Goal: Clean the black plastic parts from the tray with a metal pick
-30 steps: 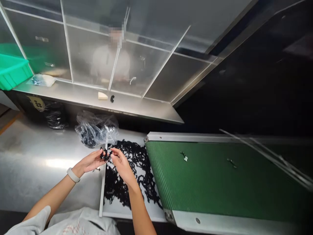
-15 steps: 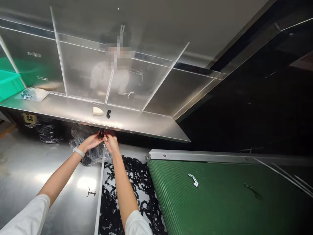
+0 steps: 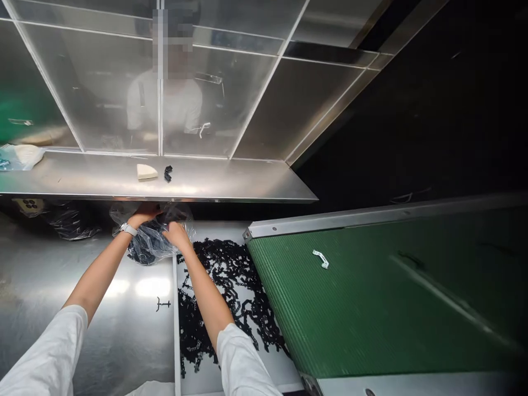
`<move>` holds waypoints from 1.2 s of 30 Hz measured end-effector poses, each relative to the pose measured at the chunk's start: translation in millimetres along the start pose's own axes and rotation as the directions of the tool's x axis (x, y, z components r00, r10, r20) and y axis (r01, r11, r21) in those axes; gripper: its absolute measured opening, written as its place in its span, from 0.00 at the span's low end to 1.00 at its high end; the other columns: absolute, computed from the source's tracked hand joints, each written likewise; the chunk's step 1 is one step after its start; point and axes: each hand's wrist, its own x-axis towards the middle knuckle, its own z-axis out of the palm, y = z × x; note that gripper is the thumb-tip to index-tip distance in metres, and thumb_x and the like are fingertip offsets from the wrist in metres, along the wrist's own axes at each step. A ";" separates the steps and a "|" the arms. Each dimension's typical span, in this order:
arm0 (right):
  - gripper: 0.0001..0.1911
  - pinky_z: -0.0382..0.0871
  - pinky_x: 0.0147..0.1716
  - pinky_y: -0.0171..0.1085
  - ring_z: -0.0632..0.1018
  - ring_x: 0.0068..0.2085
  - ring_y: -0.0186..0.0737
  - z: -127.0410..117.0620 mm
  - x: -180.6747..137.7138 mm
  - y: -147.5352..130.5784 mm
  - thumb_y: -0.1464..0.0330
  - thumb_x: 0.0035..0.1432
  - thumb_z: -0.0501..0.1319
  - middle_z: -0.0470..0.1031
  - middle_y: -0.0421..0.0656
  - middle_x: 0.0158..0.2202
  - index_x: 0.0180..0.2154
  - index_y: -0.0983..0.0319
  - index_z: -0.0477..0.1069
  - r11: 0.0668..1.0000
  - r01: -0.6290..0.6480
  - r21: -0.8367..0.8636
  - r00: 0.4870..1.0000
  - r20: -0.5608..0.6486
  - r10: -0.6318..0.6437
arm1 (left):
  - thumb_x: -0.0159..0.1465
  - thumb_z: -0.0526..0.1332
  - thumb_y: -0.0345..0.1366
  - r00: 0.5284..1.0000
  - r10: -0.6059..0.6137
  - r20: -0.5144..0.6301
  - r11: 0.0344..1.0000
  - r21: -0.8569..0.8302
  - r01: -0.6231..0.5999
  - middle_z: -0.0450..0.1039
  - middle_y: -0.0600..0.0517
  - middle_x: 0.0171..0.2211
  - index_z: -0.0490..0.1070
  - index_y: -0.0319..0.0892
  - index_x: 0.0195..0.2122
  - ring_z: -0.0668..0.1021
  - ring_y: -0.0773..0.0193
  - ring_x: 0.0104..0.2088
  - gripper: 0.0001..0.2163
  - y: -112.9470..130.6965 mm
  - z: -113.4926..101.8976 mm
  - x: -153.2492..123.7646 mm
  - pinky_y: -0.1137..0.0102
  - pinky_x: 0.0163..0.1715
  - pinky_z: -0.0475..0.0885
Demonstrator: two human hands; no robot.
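A clear plastic bag [image 3: 154,242] with black parts inside stands on the metal table, partly below the shelf's front edge. My left hand [image 3: 145,212], wearing a pale wristband, reaches into the bag's mouth; its fingers are mostly hidden, so I cannot tell what they hold. On the bag's right side, my right hand [image 3: 177,235] is closed on the plastic. Below my right forearm, many small black plastic parts [image 3: 247,308] lie spread in a white tray [image 3: 272,366]. One more black part [image 3: 163,303] lies by itself on the table to the left.
Along the back runs a metal shelf [image 3: 231,179] carrying a cream wedge-shaped block [image 3: 146,172], a curved black piece [image 3: 168,174] and another clear bag [image 3: 22,157]. A green conveyor belt [image 3: 371,313] on the right bears a white bracket [image 3: 320,259]. Dark plastic [image 3: 72,220] sits under the shelf.
Both hands were together at the shelf edge around small black parts. They have since parted: the left went into the bag, the right moved down onto the bag's side. The view has shifted.
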 end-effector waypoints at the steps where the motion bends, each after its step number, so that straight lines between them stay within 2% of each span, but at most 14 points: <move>1: 0.19 0.78 0.50 0.50 0.79 0.52 0.46 3.6 -9.3 -3.9 0.61 0.67 0.63 0.75 0.48 0.56 0.55 0.61 0.71 0.999 -0.001 -0.048 0.999 0.036 0.003 | 0.69 0.62 0.43 1.000 -0.005 -0.002 0.998 0.064 0.005 0.74 0.46 0.56 0.72 0.42 0.55 0.78 0.52 0.52 0.16 2.1 0.5 -1.9 0.55 0.50 0.78; 5: 0.18 0.78 0.50 0.50 0.79 0.51 0.45 27.7 -62.1 -26.7 0.61 0.67 0.63 0.76 0.48 0.54 0.54 0.62 0.72 0.983 0.102 -0.153 0.987 0.142 -0.080 | 0.69 0.62 0.42 1.000 -0.007 0.023 0.943 0.331 -0.001 0.73 0.44 0.56 0.71 0.43 0.56 0.78 0.54 0.52 0.17 10.8 10.2 -16.2 0.55 0.50 0.78; 9: 0.17 0.78 0.50 0.50 0.80 0.49 0.44 45.8 -124.7 -32.8 0.61 0.67 0.63 0.76 0.47 0.54 0.53 0.63 0.72 0.977 0.154 -0.147 0.981 0.140 -0.134 | 0.69 0.63 0.42 0.996 -0.040 0.083 0.832 0.555 -0.013 0.73 0.44 0.56 0.70 0.41 0.57 0.78 0.54 0.52 0.18 13.0 18.1 -42.8 0.54 0.50 0.78; 12: 0.17 0.78 0.50 0.48 0.79 0.50 0.42 40.5 -168.7 -0.5 0.61 0.70 0.60 0.74 0.47 0.56 0.55 0.61 0.71 0.988 0.037 -0.147 0.998 0.049 -0.030 | 0.68 0.63 0.41 0.996 -0.036 0.084 0.774 0.633 -0.026 0.76 0.42 0.54 0.72 0.39 0.55 0.79 0.51 0.53 0.17 10.2 10.6 -69.5 0.51 0.52 0.76; 13: 0.16 0.78 0.51 0.48 0.79 0.51 0.43 36.6 -183.1 16.5 0.62 0.70 0.59 0.74 0.47 0.57 0.55 0.61 0.70 0.986 -0.040 -0.164 0.999 0.007 0.042 | 0.68 0.63 0.39 0.997 -0.009 0.077 0.768 0.639 -0.043 0.77 0.37 0.53 0.73 0.34 0.54 0.78 0.46 0.54 0.17 8.8 5.8 -79.5 0.48 0.54 0.74; 16: 0.17 0.77 0.52 0.51 0.78 0.53 0.46 28.9 -223.3 68.2 0.61 0.68 0.61 0.74 0.48 0.56 0.55 0.61 0.71 0.929 -0.273 -0.251 0.962 -0.061 0.267 | 0.70 0.58 0.41 0.993 0.105 0.049 0.772 0.626 -0.113 0.73 0.31 0.59 0.70 0.30 0.59 0.76 0.40 0.59 0.22 5.7 -8.7 -113.9 0.47 0.58 0.70; 18: 0.18 0.77 0.51 0.50 0.79 0.52 0.45 32.9 -241.7 90.6 0.60 0.68 0.62 0.75 0.48 0.55 0.55 0.62 0.71 0.887 -0.347 -0.305 0.935 -0.039 0.353 | 0.71 0.54 0.41 0.983 0.181 -0.010 0.777 0.615 -0.137 0.70 0.34 0.63 0.67 0.33 0.62 0.75 0.41 0.60 0.23 4.8 -13.5 -140.4 0.49 0.59 0.69; 21: 0.19 0.78 0.50 0.50 0.79 0.51 0.46 53.8 -249.0 98.4 0.60 0.67 0.63 0.75 0.48 0.55 0.56 0.62 0.71 0.862 -0.345 -0.370 0.920 0.050 0.390 | 0.70 0.53 0.41 0.932 0.328 -0.153 0.808 0.557 -0.193 0.75 0.39 0.58 0.70 0.37 0.60 0.77 0.45 0.58 0.21 2.4 -10.6 -180.1 0.55 0.59 0.70; 24: 0.21 0.78 0.50 0.50 0.79 0.51 0.46 79.3 -240.3 88.4 0.60 0.67 0.63 0.74 0.48 0.56 0.57 0.62 0.69 0.849 -0.324 -0.418 0.908 0.116 0.404 | 0.69 0.53 0.43 0.899 0.364 -0.242 0.860 0.458 -0.224 0.78 0.41 0.54 0.72 0.39 0.57 0.79 0.49 0.53 0.21 -7.1 -2.8 -214.7 0.59 0.56 0.71; 27: 0.21 0.78 0.50 0.50 0.79 0.52 0.46 96.7 -234.2 79.8 0.61 0.67 0.63 0.73 0.49 0.57 0.58 0.61 0.69 0.831 -0.322 -0.453 0.898 0.132 0.420 | 0.67 0.54 0.45 0.921 0.287 -0.264 0.922 0.338 -0.190 0.79 0.42 0.54 0.74 0.41 0.55 0.80 0.51 0.50 0.21 -26.0 2.6 -244.3 0.60 0.55 0.72; 31: 0.21 0.78 0.50 0.50 0.79 0.52 0.46 107.1 -238.6 80.8 0.61 0.67 0.63 0.73 0.49 0.57 0.58 0.61 0.69 0.827 -0.321 -0.462 0.893 0.143 0.426 | 0.64 0.56 0.46 0.969 0.078 -0.235 0.978 0.208 -0.028 0.81 0.43 0.51 0.77 0.43 0.49 0.81 0.48 0.49 0.19 -60.8 7.8 -276.4 0.60 0.50 0.74; 36: 0.20 0.78 0.51 0.51 0.79 0.52 0.46 108.6 -246.2 90.3 0.60 0.67 0.63 0.74 0.49 0.57 0.57 0.61 0.70 0.860 -0.335 -0.385 0.896 0.152 0.417 | 0.63 0.58 0.47 0.972 -0.053 -0.230 0.990 0.115 0.081 0.84 0.46 0.46 0.79 0.47 0.43 0.84 0.47 0.46 0.15 -99.1 18.1 -303.2 0.57 0.47 0.77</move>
